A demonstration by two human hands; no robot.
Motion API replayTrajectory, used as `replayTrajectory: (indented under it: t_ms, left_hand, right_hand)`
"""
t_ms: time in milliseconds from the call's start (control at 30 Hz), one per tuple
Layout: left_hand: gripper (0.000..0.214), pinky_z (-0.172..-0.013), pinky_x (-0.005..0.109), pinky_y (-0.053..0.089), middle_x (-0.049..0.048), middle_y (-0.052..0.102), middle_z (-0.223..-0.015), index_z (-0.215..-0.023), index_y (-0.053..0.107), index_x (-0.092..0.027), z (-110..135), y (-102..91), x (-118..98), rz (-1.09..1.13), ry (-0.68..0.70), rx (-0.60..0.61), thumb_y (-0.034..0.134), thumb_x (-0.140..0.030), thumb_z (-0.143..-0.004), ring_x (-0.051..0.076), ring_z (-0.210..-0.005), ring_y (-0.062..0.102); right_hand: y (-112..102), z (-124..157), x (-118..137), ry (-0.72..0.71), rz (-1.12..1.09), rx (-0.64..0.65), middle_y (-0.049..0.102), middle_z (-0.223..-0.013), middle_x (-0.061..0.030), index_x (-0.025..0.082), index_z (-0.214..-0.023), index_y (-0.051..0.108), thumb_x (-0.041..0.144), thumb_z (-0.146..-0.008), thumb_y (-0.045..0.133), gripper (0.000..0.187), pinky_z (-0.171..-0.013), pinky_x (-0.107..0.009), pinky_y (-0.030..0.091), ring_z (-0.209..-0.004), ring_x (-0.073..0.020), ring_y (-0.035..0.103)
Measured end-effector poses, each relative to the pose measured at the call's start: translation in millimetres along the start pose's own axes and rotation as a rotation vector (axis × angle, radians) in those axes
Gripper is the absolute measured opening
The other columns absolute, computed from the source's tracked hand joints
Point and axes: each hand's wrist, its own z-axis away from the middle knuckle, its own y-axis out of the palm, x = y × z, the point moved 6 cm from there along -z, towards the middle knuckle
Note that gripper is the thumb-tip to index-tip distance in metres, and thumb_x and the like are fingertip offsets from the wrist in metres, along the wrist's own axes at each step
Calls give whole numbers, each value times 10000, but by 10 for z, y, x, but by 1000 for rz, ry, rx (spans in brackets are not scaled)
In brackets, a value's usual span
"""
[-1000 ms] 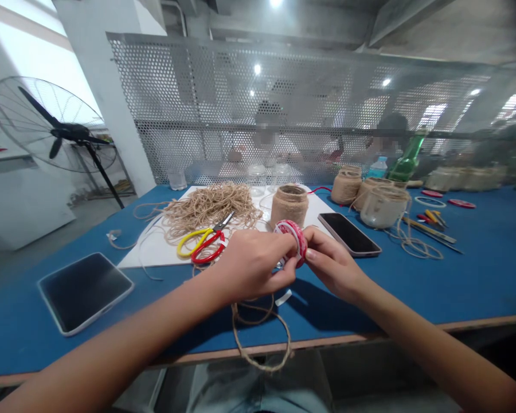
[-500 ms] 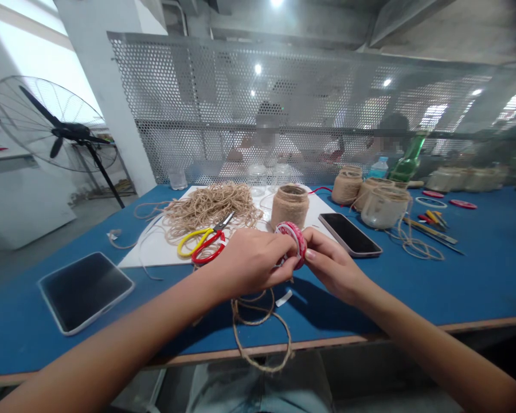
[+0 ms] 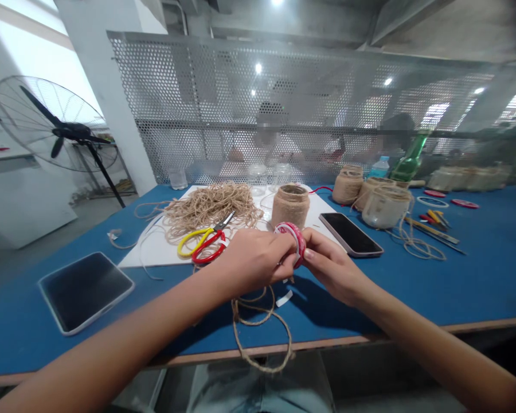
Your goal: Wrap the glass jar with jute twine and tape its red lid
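Observation:
Both my hands meet over the blue table (image 3: 477, 275) near its front edge. Between them is a small red-and-white tape roll (image 3: 293, 236). My right hand (image 3: 333, 267) grips the roll from the right with closed fingers. My left hand (image 3: 253, 259) pinches at the roll's left side, fingers pressed together. A length of jute twine (image 3: 262, 327) hangs in loops below my left hand and over the table edge. A short white strip (image 3: 284, 297) lies on the table under the hands.
A twine pile (image 3: 210, 207) and red-yellow scissors (image 3: 202, 244) lie on a white sheet (image 3: 155, 249). A twine-wrapped jar (image 3: 289, 205), a phone (image 3: 350, 233), a tablet (image 3: 83, 289), more wrapped jars (image 3: 384, 206) and tools (image 3: 432, 223) surround them. People sit behind the mesh screen (image 3: 284, 109).
My left hand has slid slightly up against the roll and its fingers have tightened. The twine loops under it have shifted a little. My right hand has hardly moved.

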Motion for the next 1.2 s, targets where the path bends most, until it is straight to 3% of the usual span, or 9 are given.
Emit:
replayTrajectory:
  t_ms: [333,667,967,1200]
  left_hand:
    - [99,-527,210,362,-30,594,-621,-764,528,-181,17,-62,-17,147,-7,-68,443,-220,-799,86,-507,495]
    - [157,-514,232,334,-17,565,-583,-716,547,-169,67,-103,-14,92,-11,-164,451,-259,-802,94,-497,471]
    - [178,-519,215,325,-33,574,-623,-786,555,-174,45,-67,12,223,-114,-86,448,-308,-833,79,-516,477]
    - [140,-530,212,330,-32,558,-623,-794,532,-165,50,-54,4,273,-96,-46,437,-264,-825,80,-519,463]
  right_hand:
    - [4,-13,-2,0,-78,3,456,-761,7,186,-816,508,296,-834,533,114,-683,-249,373,-713,-123,440]
    - [-4,-16,14,-22,-109,7,464,-753,6,187,-825,521,286,-831,539,100,-670,-256,380,-698,-124,450]
    - [-9,-17,8,-28,-98,25,467,-774,5,187,-826,527,251,-846,525,67,-702,-246,369,-738,-120,436]
    - [-9,-15,24,-45,-110,36,477,-790,5,182,-860,536,240,-853,516,62,-714,-242,363,-748,-115,440]
